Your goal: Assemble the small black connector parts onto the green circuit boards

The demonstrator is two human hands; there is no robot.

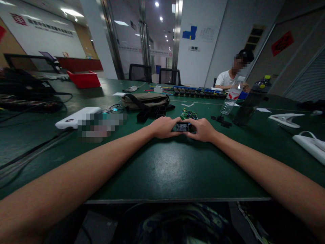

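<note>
Both of my hands meet over the green table (167,169), holding a small black rectangular case (182,127) between them. My left hand (164,127) grips its left end with thumb and fingers. At the right end, my right hand (201,129) has its fingers curled around the case. Pale marks or details show on the side facing me, too small to make out. Just behind my hands lies a cluster of green circuit boards (189,114), partly hidden by my fingers. Black open plastic cases (152,113) lie beyond my left hand, and small black pieces (222,121) beyond my right.
A grey-brown bag (144,100) and a white device (76,117) lie to the left. On the right stand a clear water bottle (230,99) and a dark bottle (251,103). A row of black parts (200,92) stretches across the back, near a seated person (225,78).
</note>
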